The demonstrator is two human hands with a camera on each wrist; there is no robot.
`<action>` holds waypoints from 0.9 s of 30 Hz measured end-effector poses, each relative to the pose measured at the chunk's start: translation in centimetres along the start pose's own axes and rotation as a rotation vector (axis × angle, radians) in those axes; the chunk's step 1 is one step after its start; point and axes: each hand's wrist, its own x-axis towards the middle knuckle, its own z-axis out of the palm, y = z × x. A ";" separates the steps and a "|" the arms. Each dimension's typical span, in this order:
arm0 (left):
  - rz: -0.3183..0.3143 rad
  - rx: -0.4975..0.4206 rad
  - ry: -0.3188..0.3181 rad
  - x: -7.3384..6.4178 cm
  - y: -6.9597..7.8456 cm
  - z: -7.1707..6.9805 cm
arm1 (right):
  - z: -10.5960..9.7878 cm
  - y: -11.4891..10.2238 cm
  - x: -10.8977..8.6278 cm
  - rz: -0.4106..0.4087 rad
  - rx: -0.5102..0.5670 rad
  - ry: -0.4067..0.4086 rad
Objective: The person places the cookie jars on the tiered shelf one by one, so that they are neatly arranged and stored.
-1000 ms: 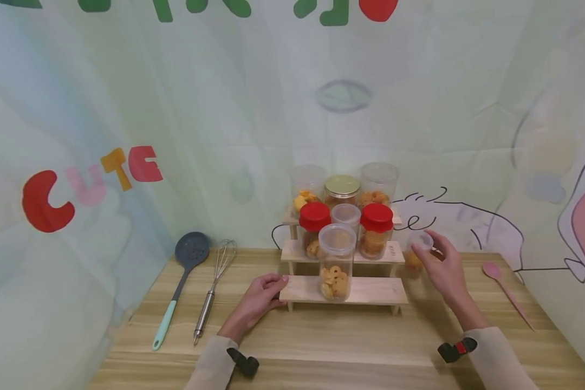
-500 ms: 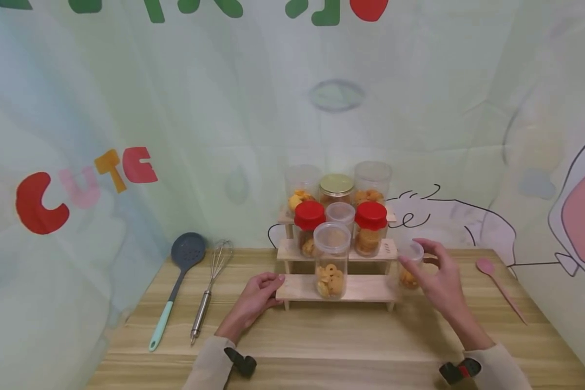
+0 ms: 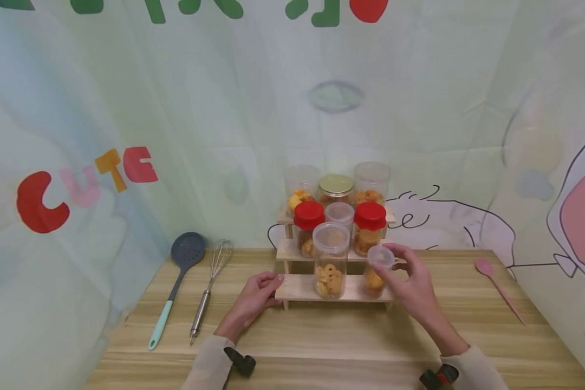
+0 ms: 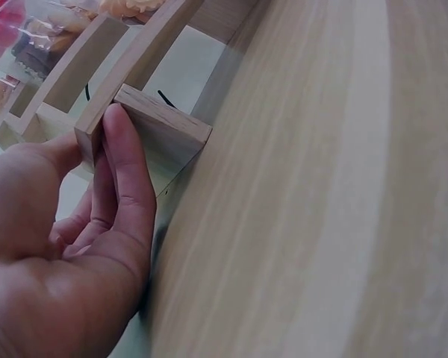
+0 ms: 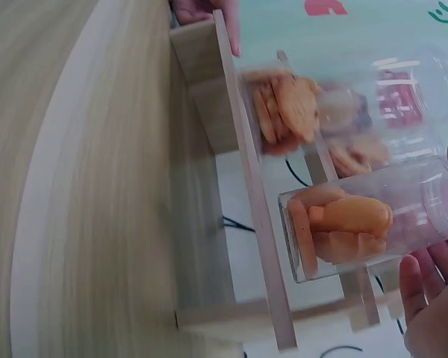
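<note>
Clear jar [image 3: 376,271] with orange snacks sits at the right end of the rack's [image 3: 302,288] bottom step, right hand [image 3: 411,284] wrapped around its top. Left hand [image 3: 253,298] grips the step's left end, next to a taller jar [image 3: 330,260].

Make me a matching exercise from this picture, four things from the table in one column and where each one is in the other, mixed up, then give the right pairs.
Things:
1. small clear jar
2. whisk
3. pink spoon
4. gold-lidded jar

Places:
A. top step of the wooden rack
B. far right of the table
C. held by the right hand at the bottom step
D. beside the grey spatula

Pairs: 1-C, 2-D, 3-B, 4-A
</note>
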 end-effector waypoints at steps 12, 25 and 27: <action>0.013 -0.003 -0.028 0.2 0.0 -0.1 | 3.3 -0.6 0.6 0.060 0.034 -0.043; 0.013 0.003 -0.042 0.3 0.1 0.1 | 3.5 -0.2 0.7 0.050 0.020 -0.033; 0.015 0.010 -0.044 0.2 0.2 0.1 | 3.6 -0.1 0.6 0.041 0.022 -0.021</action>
